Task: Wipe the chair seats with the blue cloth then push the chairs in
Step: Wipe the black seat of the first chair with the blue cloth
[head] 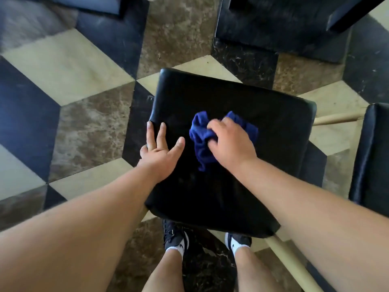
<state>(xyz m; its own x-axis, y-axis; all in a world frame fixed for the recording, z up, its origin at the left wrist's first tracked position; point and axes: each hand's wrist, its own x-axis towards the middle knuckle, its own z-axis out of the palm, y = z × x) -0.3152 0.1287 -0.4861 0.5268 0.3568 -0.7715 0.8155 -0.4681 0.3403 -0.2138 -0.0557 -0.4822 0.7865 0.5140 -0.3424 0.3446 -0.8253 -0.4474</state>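
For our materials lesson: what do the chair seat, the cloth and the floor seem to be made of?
Chair seat: black leather or vinyl, judging by its smooth sheen and creases. Blue cloth: soft woven or knit fabric, matte and crumpled under the right hand. Floor: probably polished marble or marble-look tile, veined and glossy.

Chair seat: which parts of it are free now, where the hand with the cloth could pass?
On the black seat, the far strip beyond the blue cloth is bare, and so are the right side and the near part between the forearms. The middle-left is crowded: the left hand lies flat at the left edge, close beside the right hand on the cloth.
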